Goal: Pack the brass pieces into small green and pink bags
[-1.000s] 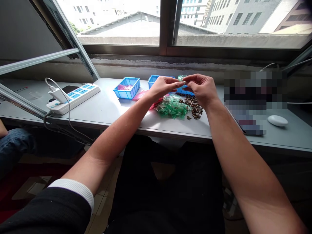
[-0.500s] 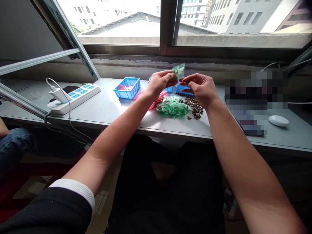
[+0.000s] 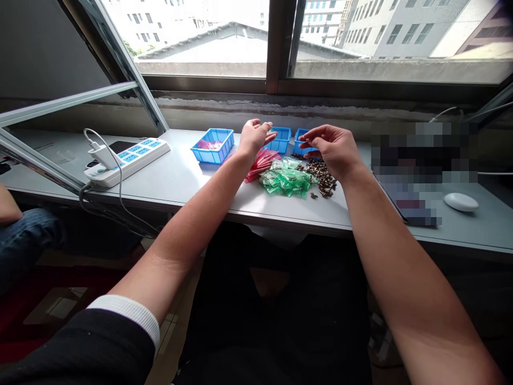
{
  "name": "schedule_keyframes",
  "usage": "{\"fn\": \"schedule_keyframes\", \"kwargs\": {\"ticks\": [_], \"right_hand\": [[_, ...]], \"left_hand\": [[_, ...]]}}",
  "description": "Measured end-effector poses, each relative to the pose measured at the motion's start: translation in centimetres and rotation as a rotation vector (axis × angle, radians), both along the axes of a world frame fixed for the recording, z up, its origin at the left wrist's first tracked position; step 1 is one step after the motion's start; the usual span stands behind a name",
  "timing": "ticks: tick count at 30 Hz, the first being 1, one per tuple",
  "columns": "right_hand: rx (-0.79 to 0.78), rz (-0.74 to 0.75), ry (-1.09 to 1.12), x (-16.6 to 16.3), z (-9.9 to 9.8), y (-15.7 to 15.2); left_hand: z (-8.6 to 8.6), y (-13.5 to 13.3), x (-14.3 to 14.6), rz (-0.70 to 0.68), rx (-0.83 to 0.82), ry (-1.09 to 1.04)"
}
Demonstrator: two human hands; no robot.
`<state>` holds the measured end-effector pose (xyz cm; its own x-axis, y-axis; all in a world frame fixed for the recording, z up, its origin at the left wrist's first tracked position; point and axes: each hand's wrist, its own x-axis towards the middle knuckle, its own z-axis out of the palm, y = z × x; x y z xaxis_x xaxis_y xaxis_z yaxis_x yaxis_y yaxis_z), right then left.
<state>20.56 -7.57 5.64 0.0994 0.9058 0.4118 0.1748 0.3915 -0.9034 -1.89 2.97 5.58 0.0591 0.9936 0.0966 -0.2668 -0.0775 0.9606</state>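
My left hand [image 3: 255, 138] hovers beside the middle blue basket [image 3: 282, 145], with its fingers apart and no bag in them. My right hand [image 3: 334, 148] is over the small brass-coloured metal parts [image 3: 324, 176], in front of the right blue basket [image 3: 300, 142]. Its thumb and fingers are curled together; whatever they may hold is too small to make out. Below and between my hands lies a pile of green plastic bags [image 3: 286, 179]. Red-pink plastic bags [image 3: 260, 164] lie to the left of that pile, partly under it.
A third blue basket [image 3: 212, 156] with pink contents stands at the left. Further left lies a white power strip [image 3: 136, 158] with a plugged-in charger and cable. At the right are a blurred-out device [image 3: 417, 198] and a white mouse [image 3: 460, 202]. Someone's denim-clad leg [image 3: 30, 235] shows at far left.
The green bag that my left hand held up has left its fingers, which have opened. That hand has shifted slightly down and away from my right hand, which stays nearly in place.
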Motion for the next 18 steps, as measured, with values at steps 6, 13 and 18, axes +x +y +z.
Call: {"fn": "schedule_keyframes", "kwargs": {"ticks": [6, 13, 18], "right_hand": [[-0.031, -0.064, -0.176, 0.2, 0.0, 0.0], [-0.050, -0.092, -0.824, 0.8, -1.2, 0.9], [-0.092, -0.120, -0.933, 0.6, -1.0, 0.9]], "left_hand": [[-0.6, -0.1, 0.2, -0.004, 0.140, 0.211], [-0.7, -1.3, 0.6, -0.040, 0.474, 0.555], [-1.5, -1.9, 0.9, -0.059, 0.687, 0.742]]}}
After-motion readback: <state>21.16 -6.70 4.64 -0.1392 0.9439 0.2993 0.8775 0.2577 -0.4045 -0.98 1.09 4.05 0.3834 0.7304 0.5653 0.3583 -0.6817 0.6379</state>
